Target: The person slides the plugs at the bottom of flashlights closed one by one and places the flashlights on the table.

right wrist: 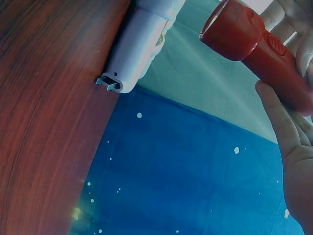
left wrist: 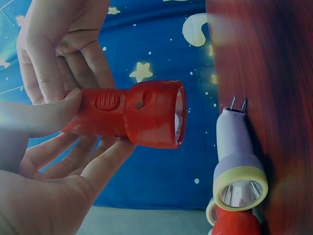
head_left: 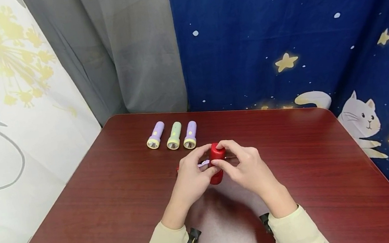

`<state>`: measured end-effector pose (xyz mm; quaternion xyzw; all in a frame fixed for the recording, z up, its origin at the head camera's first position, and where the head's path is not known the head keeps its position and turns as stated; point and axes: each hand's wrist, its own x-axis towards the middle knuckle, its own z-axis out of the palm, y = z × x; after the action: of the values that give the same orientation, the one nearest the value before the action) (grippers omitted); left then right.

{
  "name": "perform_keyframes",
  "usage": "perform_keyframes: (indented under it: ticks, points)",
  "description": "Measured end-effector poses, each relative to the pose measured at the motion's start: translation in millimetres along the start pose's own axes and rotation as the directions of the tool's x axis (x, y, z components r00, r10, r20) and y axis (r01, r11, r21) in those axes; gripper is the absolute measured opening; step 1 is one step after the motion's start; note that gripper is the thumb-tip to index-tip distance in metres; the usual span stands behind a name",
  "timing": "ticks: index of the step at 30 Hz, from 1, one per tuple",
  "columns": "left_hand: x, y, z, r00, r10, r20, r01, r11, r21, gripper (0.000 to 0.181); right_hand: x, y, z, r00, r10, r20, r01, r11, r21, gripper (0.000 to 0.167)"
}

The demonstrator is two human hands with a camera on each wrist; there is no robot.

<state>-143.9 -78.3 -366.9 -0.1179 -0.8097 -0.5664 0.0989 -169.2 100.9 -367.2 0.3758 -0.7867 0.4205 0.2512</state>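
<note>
Both hands hold a red flashlight (head_left: 217, 178) above the table, its lens end pointing down toward the tabletop. My left hand (head_left: 191, 175) grips it from the left with thumb and fingers. From the other side my right hand (head_left: 251, 168) pinches the tail end. In the left wrist view the flashlight (left wrist: 154, 115) shows a ribbed switch and a clear lens. Behind the hands lies a lavender flashlight (left wrist: 234, 142) with a yellow rim and two metal prongs out of its tail. Another red item (left wrist: 237, 225) is partly hidden beside it.
Toward the back of the dark red wooden table (head_left: 118, 212) is a row: a purple flashlight (head_left: 156, 133), a green flashlight (head_left: 174, 134) and a second purple flashlight (head_left: 190, 133). Grey curtain (head_left: 145, 46) and blue starry curtain (head_left: 244, 50) hang behind the table's far edge.
</note>
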Motion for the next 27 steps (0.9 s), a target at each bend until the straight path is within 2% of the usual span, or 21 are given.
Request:
perform_keyframes:
  ticks: [8,17,27]
  points:
    - [-1.0,2.5,0.2,1.000,-0.004,-0.003,0.004,1.000,0.006,0.051,-0.3,-1.8,-0.7,1.000,0.006,0.004,-0.006,1.000,-0.006,0.040]
    - [-0.3,1.9,-0.4,0.999,0.041,-0.007,-0.040,0.998,0.037,0.047,-0.1,-2.5,0.5,1.000,0.007,0.012,-0.007,1.000,0.011,0.038]
    - [0.9,-0.1,-1.2,1.000,0.010,-0.005,-0.010,1.000,0.000,0.054,-0.2,-3.5,0.9,0.999,0.041,0.026,-0.041,0.999,0.019,0.041]
